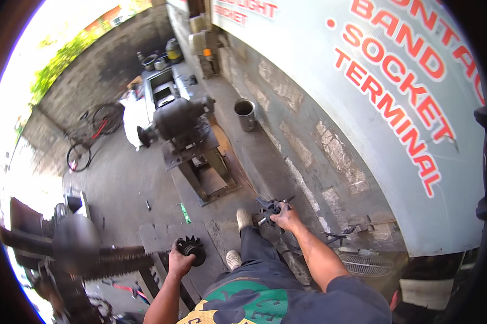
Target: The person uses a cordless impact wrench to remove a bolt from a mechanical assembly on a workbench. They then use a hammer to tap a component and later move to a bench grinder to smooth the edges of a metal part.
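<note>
In my left hand is a dark toothed metal gear, with pointed teeth around its upper side and a round, thick body below. My fingers close on its left edge. My right hand grips a dark, irregular metal part with short arms sticking out; its exact kind is not clear. A light, shiny stub shows at its lower left. Both hands are held out in front of my legs, well apart from each other. My shoes are on the ground between them.
Ahead stands a dark bench grinder on a metal stand. A metal mug sits on the ledge by the wall. Machinery with a round part is at left. A fan guard lies right; a bicycle stands farther off.
</note>
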A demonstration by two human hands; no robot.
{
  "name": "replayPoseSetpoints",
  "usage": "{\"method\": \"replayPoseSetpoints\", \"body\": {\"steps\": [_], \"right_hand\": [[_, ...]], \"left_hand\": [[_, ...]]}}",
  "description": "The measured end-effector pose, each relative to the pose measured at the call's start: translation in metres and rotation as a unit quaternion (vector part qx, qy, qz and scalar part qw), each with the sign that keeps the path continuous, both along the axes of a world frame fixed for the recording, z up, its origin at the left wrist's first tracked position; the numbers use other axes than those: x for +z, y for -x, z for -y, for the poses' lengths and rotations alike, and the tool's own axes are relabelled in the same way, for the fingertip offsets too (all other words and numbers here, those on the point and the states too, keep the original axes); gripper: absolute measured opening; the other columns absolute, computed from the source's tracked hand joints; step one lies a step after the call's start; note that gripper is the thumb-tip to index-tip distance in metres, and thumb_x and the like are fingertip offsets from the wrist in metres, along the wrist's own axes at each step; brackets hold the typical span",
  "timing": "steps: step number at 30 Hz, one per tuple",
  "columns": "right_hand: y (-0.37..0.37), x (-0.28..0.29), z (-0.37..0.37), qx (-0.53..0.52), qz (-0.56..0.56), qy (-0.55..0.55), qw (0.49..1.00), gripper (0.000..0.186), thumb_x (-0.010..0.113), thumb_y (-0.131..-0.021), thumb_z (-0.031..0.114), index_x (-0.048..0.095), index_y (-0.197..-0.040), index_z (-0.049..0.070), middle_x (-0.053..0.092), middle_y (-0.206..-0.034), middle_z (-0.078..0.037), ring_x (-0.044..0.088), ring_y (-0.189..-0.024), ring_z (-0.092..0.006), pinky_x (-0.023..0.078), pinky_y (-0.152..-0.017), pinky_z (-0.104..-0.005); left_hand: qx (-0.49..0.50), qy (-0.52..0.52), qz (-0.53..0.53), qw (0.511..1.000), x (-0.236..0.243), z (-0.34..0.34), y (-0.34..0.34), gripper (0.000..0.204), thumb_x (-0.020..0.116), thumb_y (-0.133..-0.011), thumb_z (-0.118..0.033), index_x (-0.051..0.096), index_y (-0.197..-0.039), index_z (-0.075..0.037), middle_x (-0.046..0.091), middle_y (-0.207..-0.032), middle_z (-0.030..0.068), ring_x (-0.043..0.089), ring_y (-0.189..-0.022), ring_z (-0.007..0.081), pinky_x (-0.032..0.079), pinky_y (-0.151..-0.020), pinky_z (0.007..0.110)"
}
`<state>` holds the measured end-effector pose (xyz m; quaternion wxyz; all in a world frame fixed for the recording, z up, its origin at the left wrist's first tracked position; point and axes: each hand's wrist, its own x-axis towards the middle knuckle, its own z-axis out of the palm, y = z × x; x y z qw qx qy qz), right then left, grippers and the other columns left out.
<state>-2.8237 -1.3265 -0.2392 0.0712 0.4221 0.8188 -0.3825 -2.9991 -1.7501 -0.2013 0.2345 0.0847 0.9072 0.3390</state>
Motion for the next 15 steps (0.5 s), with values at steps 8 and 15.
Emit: {"method": "replayPoseSetpoints", "body": {"steps": [8, 15], "right_hand": [[0.085, -0.238, -0.074, -0.685, -0.187, 0.368, 0.601, 0.051, 0.078, -0.096, 0.035, 0.063, -0.140, 0.014, 0.069, -0.136, -0.012, 0.068, -0.122, -0.0302, 0.059, -0.098, -0.0533], [0.093, -0.241, -0.116, -0.790, -0.418, 0.357, 0.273, 0.036, 0.056, -0.103, 0.027, 0.072, -0.129, 0.006, 0.073, -0.126, -0.011, 0.070, -0.114, -0.0273, 0.065, -0.090, -0.0387]], "left_hand": [[-0.073, 0.017, 0.186, 0.980, -0.055, -0.214, 0.142, 0.076, 0.083, -0.078, -0.026, 0.058, -0.143, 0.005, 0.076, -0.116, 0.0210, 0.076, -0.100, 0.0239, 0.062, -0.088, 0.036], [-0.061, -0.063, 0.346, 0.934, -0.130, -0.376, 0.172, 0.078, 0.080, -0.079, -0.021, 0.055, -0.149, 0.003, 0.073, -0.126, 0.0207, 0.074, -0.109, 0.0286, 0.062, -0.090, 0.039]]}}
